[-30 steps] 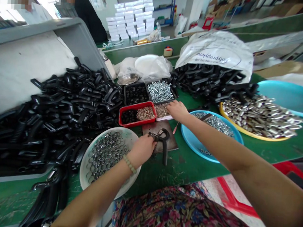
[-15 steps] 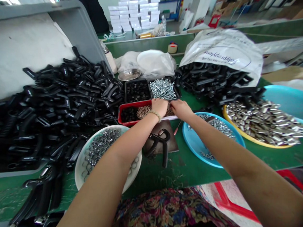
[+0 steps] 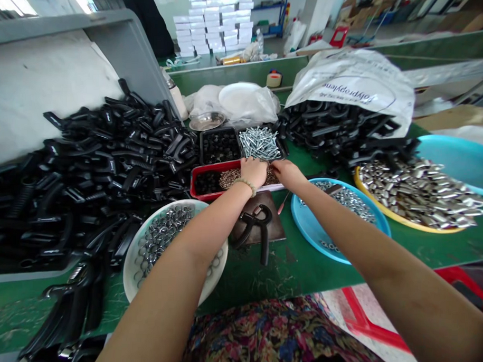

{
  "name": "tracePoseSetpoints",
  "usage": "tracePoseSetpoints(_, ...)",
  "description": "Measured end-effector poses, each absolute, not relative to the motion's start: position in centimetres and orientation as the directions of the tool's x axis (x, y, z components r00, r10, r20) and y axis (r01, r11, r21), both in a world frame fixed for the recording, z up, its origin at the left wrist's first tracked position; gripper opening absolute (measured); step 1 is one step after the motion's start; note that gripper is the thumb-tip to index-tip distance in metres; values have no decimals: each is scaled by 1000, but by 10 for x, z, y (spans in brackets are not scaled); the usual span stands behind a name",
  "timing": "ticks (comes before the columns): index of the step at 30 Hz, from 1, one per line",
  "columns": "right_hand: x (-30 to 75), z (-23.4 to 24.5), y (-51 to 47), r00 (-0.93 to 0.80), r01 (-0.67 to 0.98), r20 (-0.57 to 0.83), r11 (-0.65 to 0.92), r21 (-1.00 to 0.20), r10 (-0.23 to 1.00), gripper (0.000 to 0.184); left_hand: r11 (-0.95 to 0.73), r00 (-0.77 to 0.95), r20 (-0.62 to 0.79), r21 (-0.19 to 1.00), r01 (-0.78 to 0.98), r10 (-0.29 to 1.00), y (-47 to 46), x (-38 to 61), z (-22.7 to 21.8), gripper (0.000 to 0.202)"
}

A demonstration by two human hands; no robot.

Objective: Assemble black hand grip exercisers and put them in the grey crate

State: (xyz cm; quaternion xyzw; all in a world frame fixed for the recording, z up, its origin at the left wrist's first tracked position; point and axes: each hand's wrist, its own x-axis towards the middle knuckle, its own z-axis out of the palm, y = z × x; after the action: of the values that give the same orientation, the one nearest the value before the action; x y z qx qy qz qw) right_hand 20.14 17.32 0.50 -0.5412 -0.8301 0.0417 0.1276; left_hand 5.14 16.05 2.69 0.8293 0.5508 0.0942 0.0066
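Both hands reach forward to the small parts trays. My left hand [image 3: 254, 171], a beaded bracelet at its wrist, is over the red tray [image 3: 192, 184], by its copper-coloured small parts [image 3: 229, 177]. Its fingers are bent down and closed, their tips hidden. Close on its right, my right hand [image 3: 288, 173] has its fingers pressed together at the tray's right part; whatever they hold is too small to make out. A black tray of silvery screws [image 3: 259, 143] lies just beyond. Nearer me, a black spring clamp [image 3: 264, 240] rests on a dark metal plate [image 3: 277, 231], touched by neither hand.
A heap of black handle-like parts [image 3: 135, 145] fills the left. A white bowl of metal rings [image 3: 164, 231] is under my left forearm; a blue tray of small metal parts [image 3: 354, 203] is under my right. Metal pieces [image 3: 419, 192] and a white sack [image 3: 356, 77] lie right.
The view has shifted slightly. Both hands stay at the red tray with almost the same pose; the clamp lies where it was on the plate.
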Motion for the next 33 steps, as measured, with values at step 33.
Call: tracePoseSetpoints(33,178,-11,70,-436,641,101,387,-663,894,7,-152,261,27,869,471,965,32,-32,8,14)
